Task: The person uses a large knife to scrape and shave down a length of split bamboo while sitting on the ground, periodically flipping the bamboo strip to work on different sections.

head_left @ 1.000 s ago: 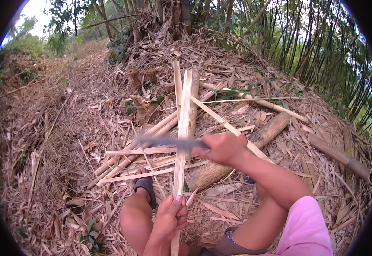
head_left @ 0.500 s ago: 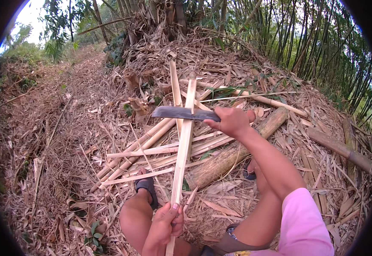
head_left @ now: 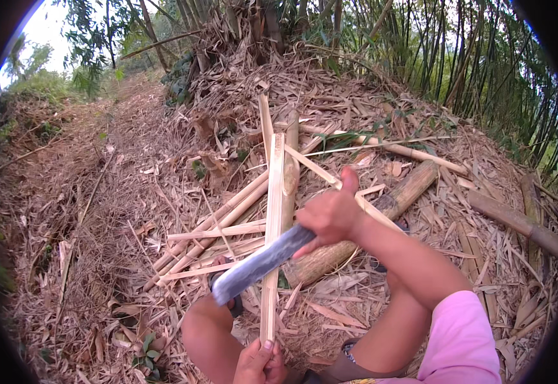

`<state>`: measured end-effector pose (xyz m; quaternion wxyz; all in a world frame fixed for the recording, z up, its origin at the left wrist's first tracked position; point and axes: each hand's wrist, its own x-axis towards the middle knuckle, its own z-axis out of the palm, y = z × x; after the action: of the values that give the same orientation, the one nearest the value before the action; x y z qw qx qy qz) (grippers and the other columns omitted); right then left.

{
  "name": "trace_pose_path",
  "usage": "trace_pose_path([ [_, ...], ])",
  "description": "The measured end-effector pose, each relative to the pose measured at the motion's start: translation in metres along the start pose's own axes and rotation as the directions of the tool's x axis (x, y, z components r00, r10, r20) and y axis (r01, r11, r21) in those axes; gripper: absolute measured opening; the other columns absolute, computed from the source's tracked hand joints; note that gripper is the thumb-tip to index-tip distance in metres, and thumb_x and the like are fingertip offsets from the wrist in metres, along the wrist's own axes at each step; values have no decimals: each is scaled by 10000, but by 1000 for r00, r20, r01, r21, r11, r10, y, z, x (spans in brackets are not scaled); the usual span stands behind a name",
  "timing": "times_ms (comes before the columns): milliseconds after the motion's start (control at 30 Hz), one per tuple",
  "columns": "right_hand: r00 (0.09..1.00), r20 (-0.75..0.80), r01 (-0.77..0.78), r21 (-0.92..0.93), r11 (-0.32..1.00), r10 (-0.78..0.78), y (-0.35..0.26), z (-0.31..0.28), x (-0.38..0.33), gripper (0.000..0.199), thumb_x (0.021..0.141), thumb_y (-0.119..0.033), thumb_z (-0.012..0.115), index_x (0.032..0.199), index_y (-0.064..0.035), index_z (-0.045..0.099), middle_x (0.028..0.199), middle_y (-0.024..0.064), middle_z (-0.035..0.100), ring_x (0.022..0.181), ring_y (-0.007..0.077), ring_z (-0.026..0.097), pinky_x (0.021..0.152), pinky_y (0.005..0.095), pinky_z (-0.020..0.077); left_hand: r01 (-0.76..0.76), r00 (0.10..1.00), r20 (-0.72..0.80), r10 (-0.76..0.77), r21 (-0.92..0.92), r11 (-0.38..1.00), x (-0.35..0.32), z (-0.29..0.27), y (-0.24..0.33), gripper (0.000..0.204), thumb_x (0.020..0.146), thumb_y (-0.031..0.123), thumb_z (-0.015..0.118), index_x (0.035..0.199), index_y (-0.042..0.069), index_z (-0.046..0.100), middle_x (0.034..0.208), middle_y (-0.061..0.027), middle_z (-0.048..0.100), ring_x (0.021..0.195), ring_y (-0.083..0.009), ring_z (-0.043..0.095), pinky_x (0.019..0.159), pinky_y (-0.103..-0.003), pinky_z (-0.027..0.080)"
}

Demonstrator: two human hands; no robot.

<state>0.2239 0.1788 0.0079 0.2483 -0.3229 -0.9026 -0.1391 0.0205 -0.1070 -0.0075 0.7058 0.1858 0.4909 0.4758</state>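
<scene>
Head view: left hand [head_left: 261, 363] curls around the bamboo strip [head_left: 275, 192]; right hand [head_left: 330, 211] clasps the knife [head_left: 263, 264].

Head view: upright, wide, aimed forward and down.
I look through the left of two fisheyes worn on the person's head, close above the left hand [head_left: 259, 363], which sits at my lower edge. The right hand [head_left: 331, 212] falls just right of centre, a little farther from the lens. Below I get the legs [head_left: 388, 333]; beyond them my view runs out across the ground [head_left: 99, 224] to distant bamboo [head_left: 477, 70] along the top, the scene bending toward its sides.
</scene>
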Motion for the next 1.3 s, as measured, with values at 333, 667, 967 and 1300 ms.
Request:
trace_pose_path([
  [333, 972, -95, -204, 109, 973, 214, 18, 2, 7, 558, 854, -664, 546, 762, -115, 586, 703, 92, 656, 615, 298, 662, 562, 435, 520, 23, 999, -42, -20, 78, 997, 5, 20, 4, 141, 1031, 241, 462, 975, 112, 479, 637, 42, 381, 442, -49, 316, 380, -205, 249],
  [667, 981, 39, -190, 36, 981, 188, 52, 14, -11, 652, 925, -693, 408, 773, -91, 608, 700, 130, 670, 679, 315, 681, 672, 507, 532, 19, 997, -77, -17, 28, 999, -17, 5, 2, 142, 1016, 247, 482, 944, 124, 483, 615, 51, 370, 425, -45, 297, 378, -200, 232],
  [967, 806, 277, -592, 380, 711, 522, 31, 13, 37, 731, 975, -644, 394, 758, 17, 618, 521, 157, 521, 529, 320, 550, 565, 441, 433, 22, 995, -99, -19, 35, 999, -23, -4, 1, 215, 1039, 297, 439, 933, 114, 477, 598, 40, 369, 400, -53, 271, 349, -209, 231],
  [1300, 518, 771, -734, 623, -269, 371, -35, -14, 16, 563, 904, -556, 633, 943, 5, 622, 567, -30, 472, 396, 63, 429, 367, 234, 374, -50, 995, 88, 51, -22, 999, 36, -19, 52, 270, 1033, 259, 418, 1132, 46, 551, 740, -30, 545, 484, -83, 394, 428, -225, 340],
])
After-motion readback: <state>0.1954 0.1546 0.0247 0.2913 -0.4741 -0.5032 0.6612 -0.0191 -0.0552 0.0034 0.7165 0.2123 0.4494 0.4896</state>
